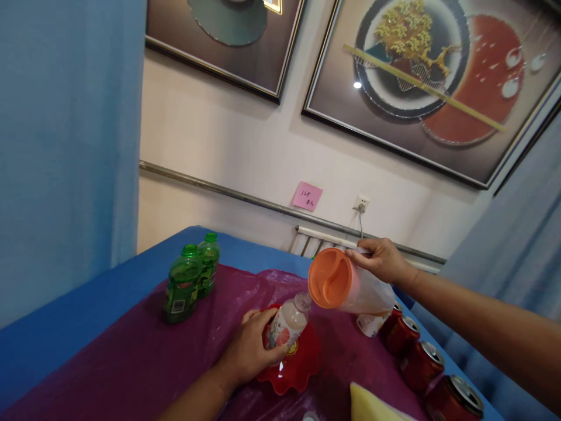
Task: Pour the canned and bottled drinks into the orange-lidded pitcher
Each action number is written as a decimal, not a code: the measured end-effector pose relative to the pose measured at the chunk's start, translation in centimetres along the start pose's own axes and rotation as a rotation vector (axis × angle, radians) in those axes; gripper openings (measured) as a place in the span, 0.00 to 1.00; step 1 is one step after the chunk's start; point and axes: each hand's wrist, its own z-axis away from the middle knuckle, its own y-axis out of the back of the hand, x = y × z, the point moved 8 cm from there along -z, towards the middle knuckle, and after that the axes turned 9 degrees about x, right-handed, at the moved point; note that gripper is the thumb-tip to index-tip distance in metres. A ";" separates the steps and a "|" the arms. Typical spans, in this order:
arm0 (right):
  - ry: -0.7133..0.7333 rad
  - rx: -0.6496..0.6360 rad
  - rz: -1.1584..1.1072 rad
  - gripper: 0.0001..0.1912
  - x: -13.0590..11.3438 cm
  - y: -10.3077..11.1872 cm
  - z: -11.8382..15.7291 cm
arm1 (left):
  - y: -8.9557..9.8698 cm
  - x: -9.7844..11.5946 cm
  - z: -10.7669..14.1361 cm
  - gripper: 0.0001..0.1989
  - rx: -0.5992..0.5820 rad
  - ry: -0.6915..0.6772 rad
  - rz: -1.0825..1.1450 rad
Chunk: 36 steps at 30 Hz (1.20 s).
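Note:
My left hand (pixel 249 348) is wrapped round a clear bottle (pixel 287 327) with a fruit label and pale liquid inside, tilted to the right above a red scalloped dish (pixel 302 362). The bottle's mouth is uncapped. My right hand (pixel 381 260) grips the handle of a translucent pitcher (pixel 368 292) with an orange lid (pixel 331 278). The pitcher is tipped on its side, its lid end close to the bottle's mouth. Whether liquid is flowing between them is too small to tell.
Two green bottles (pixel 182 286) stand at the left on the purple sheet (pixel 144 351). Several red cans (pixel 421 365) line the right edge, with a white container (pixel 369 324) behind. A yellow object (pixel 372 403) lies at the front.

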 end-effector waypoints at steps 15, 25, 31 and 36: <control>0.033 0.009 0.029 0.29 0.0 0.0 0.1 | -0.1 0.0 0.0 0.28 -0.016 -0.009 0.011; 0.052 -0.007 0.043 0.30 0.1 -0.1 0.1 | 0.0 0.2 0.0 0.29 -0.023 -0.010 0.001; 0.058 -0.004 0.035 0.29 -0.2 0.1 0.1 | -0.2 -0.1 0.1 0.31 -0.016 -0.012 0.004; 0.060 -0.005 0.033 0.29 -0.6 0.1 0.1 | -0.3 -0.4 0.1 0.31 -0.022 0.002 0.002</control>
